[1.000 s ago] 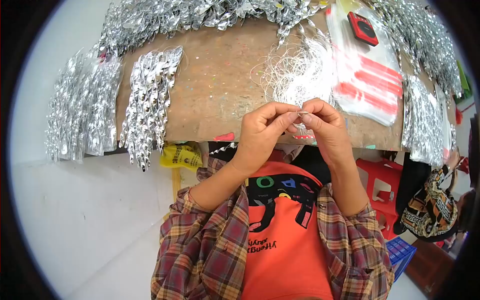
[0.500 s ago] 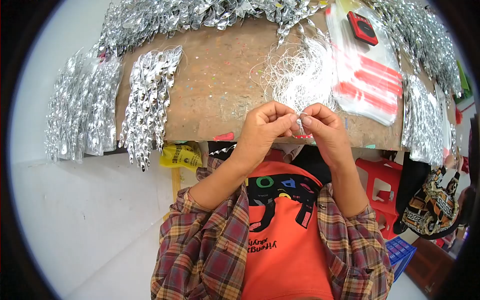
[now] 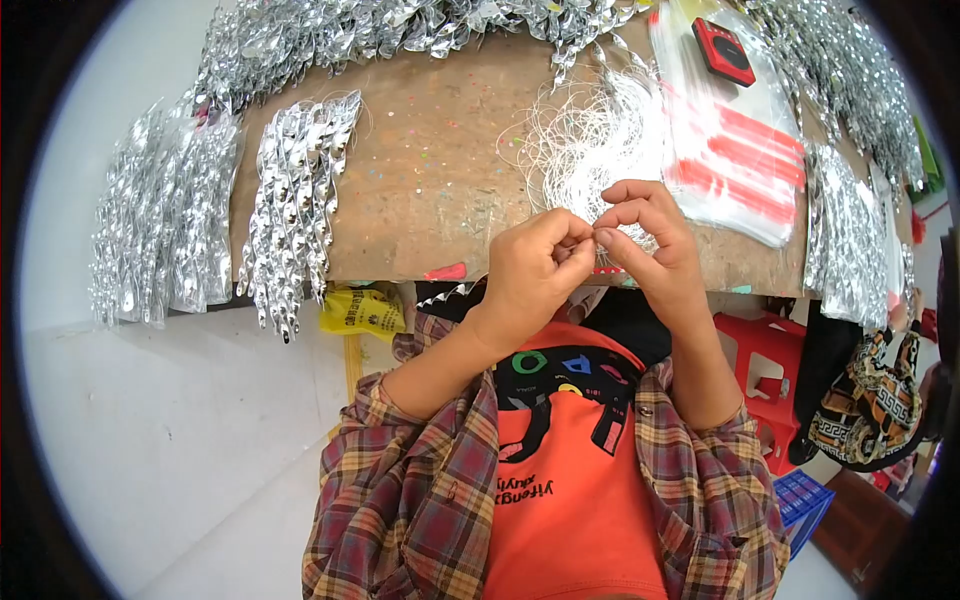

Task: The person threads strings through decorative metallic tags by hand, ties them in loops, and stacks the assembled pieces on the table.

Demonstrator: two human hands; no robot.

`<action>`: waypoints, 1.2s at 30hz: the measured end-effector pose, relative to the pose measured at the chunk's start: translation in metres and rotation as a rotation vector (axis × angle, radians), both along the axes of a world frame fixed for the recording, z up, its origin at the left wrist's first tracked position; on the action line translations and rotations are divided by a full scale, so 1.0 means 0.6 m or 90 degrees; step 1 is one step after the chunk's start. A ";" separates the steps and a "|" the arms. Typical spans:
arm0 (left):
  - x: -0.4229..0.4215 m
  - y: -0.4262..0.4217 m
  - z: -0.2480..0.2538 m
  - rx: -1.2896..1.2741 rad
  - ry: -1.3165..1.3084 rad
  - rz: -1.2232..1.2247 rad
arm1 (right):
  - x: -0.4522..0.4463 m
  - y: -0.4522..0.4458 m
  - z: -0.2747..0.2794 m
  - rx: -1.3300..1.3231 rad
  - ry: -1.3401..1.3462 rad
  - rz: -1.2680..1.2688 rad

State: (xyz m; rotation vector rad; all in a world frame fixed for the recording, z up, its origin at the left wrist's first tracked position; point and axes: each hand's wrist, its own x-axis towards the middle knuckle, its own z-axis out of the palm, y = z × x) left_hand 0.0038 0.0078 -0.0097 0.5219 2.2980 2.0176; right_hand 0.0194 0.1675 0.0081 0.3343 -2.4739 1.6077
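Note:
My left hand (image 3: 537,267) is closed in a pinch at the table's front edge, its fingertips against those of my right hand (image 3: 655,245). My right thumb and index finger pinch together, with the other fingers loosely curled. Whatever is between the fingertips is too small to make out. Just behind my hands lies a tangled bundle of thin white string (image 3: 585,150). A silver twisted strip (image 3: 447,295) shows at the table edge beside my left wrist.
On the brown table (image 3: 430,170) lie silver twisted strips (image 3: 298,190) at the left and clear bags with red bands (image 3: 735,160) at the right, a red device (image 3: 723,52) on them. A red stool (image 3: 765,375) and another person (image 3: 865,405) are at the right.
My right hand's middle fingers have lifted and spread slightly away from the thumb. My left hand has curled in more. The person at the right has shifted a little.

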 end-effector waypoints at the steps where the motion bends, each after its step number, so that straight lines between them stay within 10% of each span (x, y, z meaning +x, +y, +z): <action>1: -0.001 -0.001 -0.001 -0.038 0.040 0.001 | 0.000 0.000 0.001 0.045 0.026 -0.006; 6: -0.003 -0.006 0.006 -0.121 0.114 0.014 | 0.003 -0.011 -0.004 0.172 0.154 -0.044; 11: -0.017 -0.021 0.015 0.338 -0.519 -0.165 | 0.006 -0.010 -0.008 0.085 0.181 -0.050; 21: -0.016 -0.025 0.021 0.382 -0.474 -0.196 | 0.007 0.002 -0.021 -0.115 0.059 -0.041; 36: -0.004 -0.015 0.024 0.248 -0.355 -0.129 | 0.013 -0.003 -0.004 0.145 0.227 -0.041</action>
